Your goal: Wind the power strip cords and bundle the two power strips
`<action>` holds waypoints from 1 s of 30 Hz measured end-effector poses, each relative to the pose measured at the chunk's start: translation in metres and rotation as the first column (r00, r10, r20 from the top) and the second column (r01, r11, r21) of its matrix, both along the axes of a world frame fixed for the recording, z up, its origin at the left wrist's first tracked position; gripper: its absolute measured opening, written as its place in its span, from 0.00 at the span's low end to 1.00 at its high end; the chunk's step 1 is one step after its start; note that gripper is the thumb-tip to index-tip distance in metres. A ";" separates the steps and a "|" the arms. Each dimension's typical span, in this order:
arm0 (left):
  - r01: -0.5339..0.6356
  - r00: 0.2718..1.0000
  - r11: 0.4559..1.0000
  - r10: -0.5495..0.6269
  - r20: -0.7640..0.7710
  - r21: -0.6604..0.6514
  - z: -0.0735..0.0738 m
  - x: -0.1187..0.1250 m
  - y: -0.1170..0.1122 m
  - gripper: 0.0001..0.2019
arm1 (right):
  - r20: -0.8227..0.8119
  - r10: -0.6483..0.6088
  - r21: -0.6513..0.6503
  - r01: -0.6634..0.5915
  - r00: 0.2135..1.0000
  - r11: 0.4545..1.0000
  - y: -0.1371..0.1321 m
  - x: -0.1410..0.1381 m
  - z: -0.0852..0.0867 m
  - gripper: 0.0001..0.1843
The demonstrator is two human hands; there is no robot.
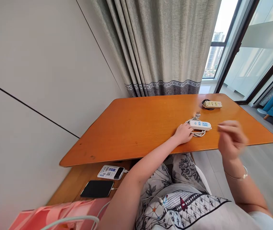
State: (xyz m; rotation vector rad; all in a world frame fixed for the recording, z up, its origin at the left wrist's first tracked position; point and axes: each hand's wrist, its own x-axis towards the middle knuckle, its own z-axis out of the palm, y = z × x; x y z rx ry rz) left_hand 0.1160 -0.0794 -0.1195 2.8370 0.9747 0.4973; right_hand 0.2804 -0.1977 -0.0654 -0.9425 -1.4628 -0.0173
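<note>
On the orange-brown tabletop, a white power strip [200, 125] with blue socket faces lies on its coiled pale cord [198, 134]. Its three-pin plug [197, 114] sticks up behind it. My left hand [183, 133] rests on the table with its fingers at the strip's left end and on the cord. Past the strip's right end, my right hand [232, 139] is raised above the table edge, apart from the strip. Its fingers look curled but are smeared by motion, and no object shows in them.
A second, yellowish power strip [212, 104] with a dark cord lies farther back on the table [127, 127]. At lower left, a black phone [97, 188] and a white power bank [111, 172] sit on a lower surface beside a pink bag [66, 212]. A curtain [165, 48] hangs behind.
</note>
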 end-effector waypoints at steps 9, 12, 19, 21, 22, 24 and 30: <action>-0.244 0.903 0.892 0.352 0.245 -0.381 0.004 0.007 0.039 0.18 | 0.663 0.012 -0.414 0.354 0.748 0.839 0.047 -0.009 -0.083 0.17; -0.221 0.929 0.859 0.329 0.168 -0.461 0.005 0.023 0.060 0.18 | 0.753 -0.035 -0.364 0.459 0.658 0.810 0.052 -0.016 -0.088 0.15; -0.058 0.974 0.880 0.153 0.167 -0.471 0.004 0.007 0.071 0.14 | 0.783 -0.028 -0.311 0.429 0.622 0.848 0.059 -0.002 -0.078 0.14; 0.015 0.983 0.900 0.067 0.172 -0.435 0.001 -0.005 0.068 0.17 | 0.782 0.019 -0.329 0.387 0.622 0.861 0.058 0.002 -0.076 0.13; 0.045 0.985 0.911 0.028 0.171 -0.410 -0.001 -0.009 0.067 0.19 | 0.782 0.054 -0.346 0.361 0.621 0.866 0.056 0.003 -0.076 0.12; 0.078 0.986 0.930 -0.019 0.165 -0.359 -0.003 -0.014 0.065 0.22 | 0.772 0.098 -0.375 0.326 0.627 0.868 0.053 0.004 -0.076 0.10; 0.062 0.992 0.954 -0.027 0.122 -0.292 -0.001 -0.011 0.057 0.23 | 0.712 0.137 -0.431 0.275 0.688 0.860 0.047 0.001 -0.082 0.11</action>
